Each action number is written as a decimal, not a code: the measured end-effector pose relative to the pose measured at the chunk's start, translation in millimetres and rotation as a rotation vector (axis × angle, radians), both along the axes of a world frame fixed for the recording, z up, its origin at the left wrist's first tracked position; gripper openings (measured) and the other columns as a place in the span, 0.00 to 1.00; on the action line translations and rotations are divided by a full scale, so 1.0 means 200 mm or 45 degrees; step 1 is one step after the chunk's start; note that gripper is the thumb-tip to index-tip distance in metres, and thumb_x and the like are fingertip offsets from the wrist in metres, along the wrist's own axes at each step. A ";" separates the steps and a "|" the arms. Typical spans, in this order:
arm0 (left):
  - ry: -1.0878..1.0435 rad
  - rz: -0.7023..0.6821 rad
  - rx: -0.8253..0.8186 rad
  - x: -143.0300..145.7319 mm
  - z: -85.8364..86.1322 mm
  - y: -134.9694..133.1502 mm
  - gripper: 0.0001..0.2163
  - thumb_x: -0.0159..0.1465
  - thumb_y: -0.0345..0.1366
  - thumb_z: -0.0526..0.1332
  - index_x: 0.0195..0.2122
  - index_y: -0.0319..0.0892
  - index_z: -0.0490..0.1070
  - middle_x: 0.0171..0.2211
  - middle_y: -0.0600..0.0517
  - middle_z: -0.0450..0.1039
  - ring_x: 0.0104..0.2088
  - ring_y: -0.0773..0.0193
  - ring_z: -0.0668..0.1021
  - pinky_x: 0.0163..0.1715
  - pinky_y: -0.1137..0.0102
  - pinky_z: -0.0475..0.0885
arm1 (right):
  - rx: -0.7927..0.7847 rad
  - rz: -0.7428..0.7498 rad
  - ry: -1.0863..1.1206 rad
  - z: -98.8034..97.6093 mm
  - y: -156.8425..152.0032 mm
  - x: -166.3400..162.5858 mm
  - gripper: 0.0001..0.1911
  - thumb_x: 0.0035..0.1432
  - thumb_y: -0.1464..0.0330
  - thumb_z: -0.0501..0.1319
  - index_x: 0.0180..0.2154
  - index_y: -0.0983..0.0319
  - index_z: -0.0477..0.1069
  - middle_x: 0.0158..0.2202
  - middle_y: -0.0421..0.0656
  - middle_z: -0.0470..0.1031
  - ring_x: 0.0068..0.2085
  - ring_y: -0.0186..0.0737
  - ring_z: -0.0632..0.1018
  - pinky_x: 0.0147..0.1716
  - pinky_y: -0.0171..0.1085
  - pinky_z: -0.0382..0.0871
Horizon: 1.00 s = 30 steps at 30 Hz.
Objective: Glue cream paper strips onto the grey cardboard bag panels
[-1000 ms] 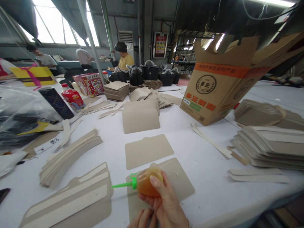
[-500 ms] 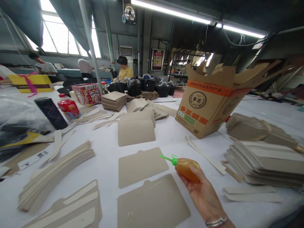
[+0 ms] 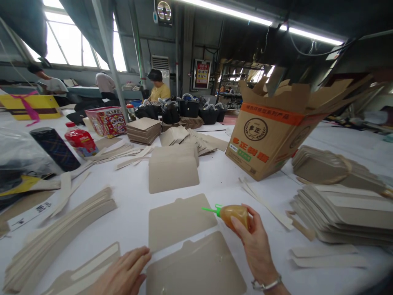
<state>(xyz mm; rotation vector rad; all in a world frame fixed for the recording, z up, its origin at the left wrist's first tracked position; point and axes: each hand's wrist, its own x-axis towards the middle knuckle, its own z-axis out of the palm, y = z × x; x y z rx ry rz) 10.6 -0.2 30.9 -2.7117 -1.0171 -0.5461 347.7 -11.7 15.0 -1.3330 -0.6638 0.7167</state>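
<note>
My right hand (image 3: 257, 241) is wrapped round a squeeze bottle (image 3: 233, 215) of amber liquid, its thin green nozzle pointing left. The bottle hangs over the right edge of a grey cardboard piece (image 3: 181, 221) with a small tab on its top edge. Nearer to me lies a similar cardboard piece (image 3: 196, 268) with shiny wet-looking marks. My left hand (image 3: 124, 270) holds nothing, fingers stretched out, at the left edges of these pieces; whether it touches them I cannot tell. Partly under it are cardboard pieces with pale strips (image 3: 95, 262) on them.
A bundle of long strips (image 3: 61, 233) lies left. Stacked cardboard pieces (image 3: 344, 213) and an open carton (image 3: 260, 135) stand right. Farther back are more cardboard (image 3: 173, 170), a red bottle (image 3: 80, 140), a dark patterned cylinder (image 3: 55, 148) and black bags (image 3: 188, 107). Several people work behind.
My left hand has come into view at the lower left, over the strip-covered pieces. My right hand has shifted slightly left with the bottle, its grip turned. The view has moved slightly.
</note>
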 end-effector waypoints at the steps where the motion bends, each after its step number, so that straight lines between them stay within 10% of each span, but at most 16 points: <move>1: 0.022 0.049 -0.049 0.02 0.00 0.02 0.10 0.62 0.37 0.55 0.44 0.49 0.70 0.40 0.57 0.78 0.37 0.68 0.80 0.38 0.78 0.74 | -0.029 0.018 -0.072 0.01 0.01 0.00 0.30 0.45 0.60 0.69 0.50 0.58 0.63 0.41 0.41 0.74 0.42 0.46 0.76 0.44 0.44 0.71; 30: 0.025 0.129 -0.398 0.07 -0.06 0.12 0.11 0.61 0.33 0.55 0.43 0.52 0.72 0.43 0.57 0.77 0.40 0.67 0.79 0.42 0.77 0.74 | -0.121 0.166 -0.588 0.00 0.02 0.04 0.30 0.44 0.65 0.68 0.51 0.57 0.65 0.49 0.43 0.69 0.45 0.47 0.73 0.48 0.42 0.67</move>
